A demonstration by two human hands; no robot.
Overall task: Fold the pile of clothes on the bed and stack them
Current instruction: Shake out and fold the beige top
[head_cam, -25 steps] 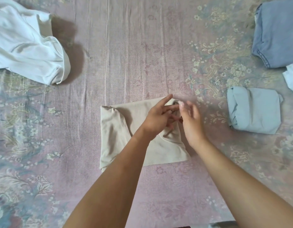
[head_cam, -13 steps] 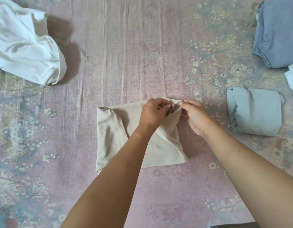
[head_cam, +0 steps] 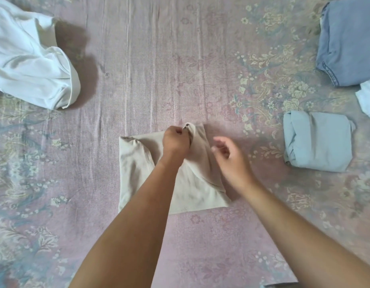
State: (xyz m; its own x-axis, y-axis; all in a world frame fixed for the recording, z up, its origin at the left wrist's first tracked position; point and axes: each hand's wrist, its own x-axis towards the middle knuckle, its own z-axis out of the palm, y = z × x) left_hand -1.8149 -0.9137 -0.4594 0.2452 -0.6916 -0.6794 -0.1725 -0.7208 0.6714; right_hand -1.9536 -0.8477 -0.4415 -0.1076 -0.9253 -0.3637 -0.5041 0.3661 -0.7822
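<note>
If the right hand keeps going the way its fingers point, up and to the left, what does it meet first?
Probably the raised corner of the beige garment pinched by the left hand; the right hand hovers beside it, though depth is unclear.

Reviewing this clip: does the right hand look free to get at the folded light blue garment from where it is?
Probably yes. The right hand holds nothing, fingers loosely curled, and only bare bedsheet lies between it and the folded light blue garment. The left hand pinches the beige garment, out of the way.
</note>
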